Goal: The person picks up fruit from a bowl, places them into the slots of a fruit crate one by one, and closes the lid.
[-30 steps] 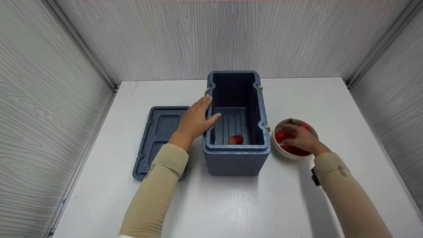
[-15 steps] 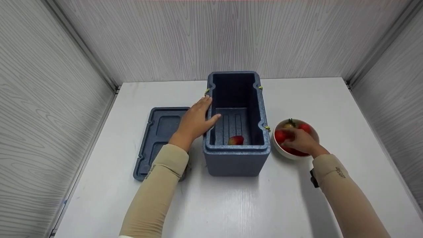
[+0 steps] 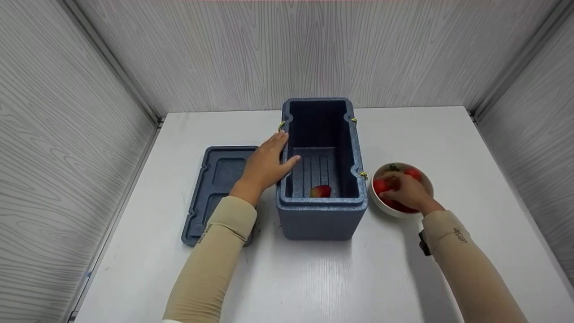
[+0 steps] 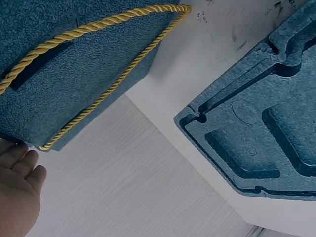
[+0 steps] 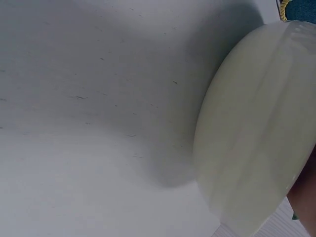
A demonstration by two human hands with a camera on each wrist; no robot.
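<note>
My left hand point(image 3: 267, 161) rests on the left rim of a deep blue foam box point(image 3: 320, 220), its thumb reaching over the inside edge. In the left wrist view, fingertips point(image 4: 22, 163) touch the box edge beneath a yellow rope handle point(image 4: 118, 17). A red and yellow-green fruit point(image 3: 320, 191) lies on the box floor near the front wall. My right hand point(image 3: 406, 192) reaches into a white bowl point(image 3: 379, 204) with bent fingers around or beside a red round fruit point(image 3: 381, 185); its grip is hidden. Another red fruit point(image 3: 412, 173) and a green leafy top point(image 3: 393, 168) show there.
The matching blue lid point(image 3: 228, 170) lies inside-up on the white table point(image 3: 309, 282), left of the box and partly under the left forearm. The bowl stands close to the box's right side. Grey wood-grain walls point(image 3: 314, 54) enclose the back and both sides.
My right hand stays in the bowl; its fingers shift slightly and now cover the yellowish fruit that showed half a second ago. My left hand and the box hold still.
</note>
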